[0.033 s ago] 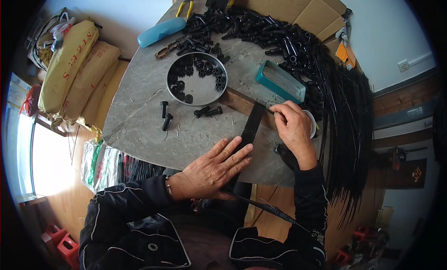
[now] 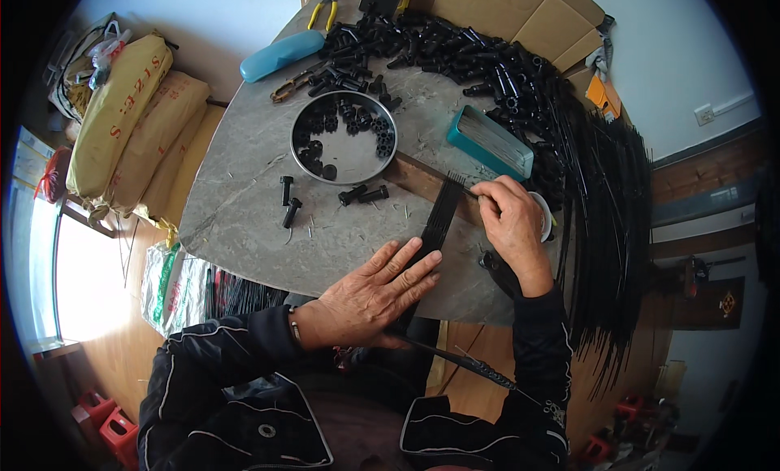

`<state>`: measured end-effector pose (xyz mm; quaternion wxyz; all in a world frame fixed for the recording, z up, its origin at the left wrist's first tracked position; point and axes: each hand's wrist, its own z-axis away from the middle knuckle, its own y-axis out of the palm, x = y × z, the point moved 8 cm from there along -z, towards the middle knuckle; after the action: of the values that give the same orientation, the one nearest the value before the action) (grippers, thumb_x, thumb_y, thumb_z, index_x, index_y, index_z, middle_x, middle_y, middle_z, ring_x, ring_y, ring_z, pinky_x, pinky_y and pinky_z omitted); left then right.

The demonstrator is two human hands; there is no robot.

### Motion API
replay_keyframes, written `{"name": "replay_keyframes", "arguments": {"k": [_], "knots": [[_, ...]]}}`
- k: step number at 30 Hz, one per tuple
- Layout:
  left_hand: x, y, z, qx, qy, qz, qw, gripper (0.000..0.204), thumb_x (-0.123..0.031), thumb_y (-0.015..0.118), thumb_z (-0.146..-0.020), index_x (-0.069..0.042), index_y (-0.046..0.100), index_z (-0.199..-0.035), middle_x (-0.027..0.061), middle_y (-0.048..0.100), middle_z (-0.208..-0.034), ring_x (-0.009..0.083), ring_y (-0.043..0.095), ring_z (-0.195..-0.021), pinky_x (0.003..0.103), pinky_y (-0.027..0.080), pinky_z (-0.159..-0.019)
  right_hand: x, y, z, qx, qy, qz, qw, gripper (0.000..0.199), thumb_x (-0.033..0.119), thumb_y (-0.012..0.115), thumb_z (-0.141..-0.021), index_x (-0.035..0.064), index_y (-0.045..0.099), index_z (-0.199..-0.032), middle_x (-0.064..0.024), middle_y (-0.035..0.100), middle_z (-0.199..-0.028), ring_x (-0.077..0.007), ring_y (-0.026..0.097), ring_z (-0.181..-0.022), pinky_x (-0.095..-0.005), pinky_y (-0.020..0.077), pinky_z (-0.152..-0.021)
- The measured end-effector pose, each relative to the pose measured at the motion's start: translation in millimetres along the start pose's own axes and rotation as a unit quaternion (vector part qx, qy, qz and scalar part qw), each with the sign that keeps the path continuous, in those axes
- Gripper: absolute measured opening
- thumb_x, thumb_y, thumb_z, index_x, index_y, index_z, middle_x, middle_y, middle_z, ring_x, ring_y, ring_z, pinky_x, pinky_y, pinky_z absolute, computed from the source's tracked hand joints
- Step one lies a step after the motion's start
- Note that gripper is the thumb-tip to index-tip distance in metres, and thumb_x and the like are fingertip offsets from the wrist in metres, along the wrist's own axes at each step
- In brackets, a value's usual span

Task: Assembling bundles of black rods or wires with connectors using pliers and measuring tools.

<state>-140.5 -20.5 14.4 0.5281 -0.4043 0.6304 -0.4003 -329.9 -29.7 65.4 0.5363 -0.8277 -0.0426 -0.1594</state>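
My left hand (image 2: 370, 296) lies flat with its fingers spread, pressing down the near end of a bundle of thin black strips (image 2: 441, 215) on the grey stone table (image 2: 244, 219). My right hand (image 2: 512, 227) pinches a thin black strip at the bundle's far end, where it fans out over a wooden slat (image 2: 414, 178). A teal box of thin metal pins (image 2: 490, 142) stands just beyond my right hand. A round metal dish (image 2: 349, 158) with several black plastic caps sits at the table's middle.
Loose black bolts (image 2: 363, 195) lie near the dish. A big heap of black parts (image 2: 455, 52) fills the far edge, and long black rods (image 2: 609, 227) hang off the right side. A blue case (image 2: 280, 55), yellow-handled pliers (image 2: 323, 8), cardboard (image 2: 504, 4) and sacks (image 2: 122, 105) surround the table.
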Motion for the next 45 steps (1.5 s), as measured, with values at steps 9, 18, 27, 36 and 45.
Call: {"name": "replay_keyframes", "arguments": {"k": [9,18,27,36,45], "knots": [[0.2,1.5,0.4,0.001,0.002,-0.001,1.000,0.101,-0.066,0.064,-0.071,-0.001,0.037,-0.143,0.0180,0.018,-0.156,0.0371,0.013,-0.145,0.048,0.011,-0.118,0.0,0.5,1.0,-0.008,0.013,-0.003,1.000,0.011,0.001,0.060,-0.082,0.0043,0.067,-0.090,-0.0067,0.063,-0.082,-0.0220,0.060,-0.064,-0.0323,0.0468,-0.058],[0.3,0.4,1.0,-0.030,0.000,0.052,0.998,0.117,-0.055,0.079,-0.051,0.000,0.034,-0.143,0.0188,0.018,-0.155,0.0367,0.015,-0.145,0.048,0.013,-0.118,1.9,4.0,-3.8,-0.012,-0.009,-0.021,1.000,0.009,0.001,0.060,-0.083,0.0021,0.065,-0.089,-0.0086,0.062,-0.082,-0.0242,0.061,-0.070,-0.0325,0.0475,-0.063],[0.5,-2.0,1.2,-0.052,0.006,0.046,0.998,0.111,-0.055,0.077,-0.054,0.001,0.037,-0.141,0.0196,0.021,-0.154,0.0375,0.019,-0.144,0.049,0.016,-0.118,-14.4,20.0,-7.1,-0.012,0.046,-0.114,0.992,0.008,-0.001,0.062,-0.081,0.0025,0.061,-0.089,-0.0083,0.062,-0.080,-0.0227,0.060,-0.075,-0.0337,0.0469,-0.068],[0.4,0.7,2.1,-0.019,0.004,0.006,1.000,0.099,-0.064,0.065,-0.071,0.000,0.039,-0.142,0.0185,0.020,-0.155,0.0368,0.015,-0.144,0.048,0.013,-0.118,-4.3,12.4,-14.9,0.001,-0.042,-0.044,0.998,0.007,0.000,0.063,-0.082,0.0042,0.059,-0.086,-0.0041,0.064,-0.081,-0.0224,0.059,-0.080,-0.0326,0.0465,-0.075],[0.8,0.5,1.8,-0.023,0.006,0.017,1.000,0.100,-0.064,0.067,-0.070,0.000,0.039,-0.141,0.0186,0.021,-0.155,0.0368,0.015,-0.144,0.048,0.013,-0.118,-15.3,22.1,-2.5,-0.070,0.041,-0.137,0.987,0.018,0.000,0.061,-0.084,0.0016,0.058,-0.102,-0.0103,0.065,-0.092,-0.0209,0.062,-0.081,-0.0318,0.0491,-0.076]]}}
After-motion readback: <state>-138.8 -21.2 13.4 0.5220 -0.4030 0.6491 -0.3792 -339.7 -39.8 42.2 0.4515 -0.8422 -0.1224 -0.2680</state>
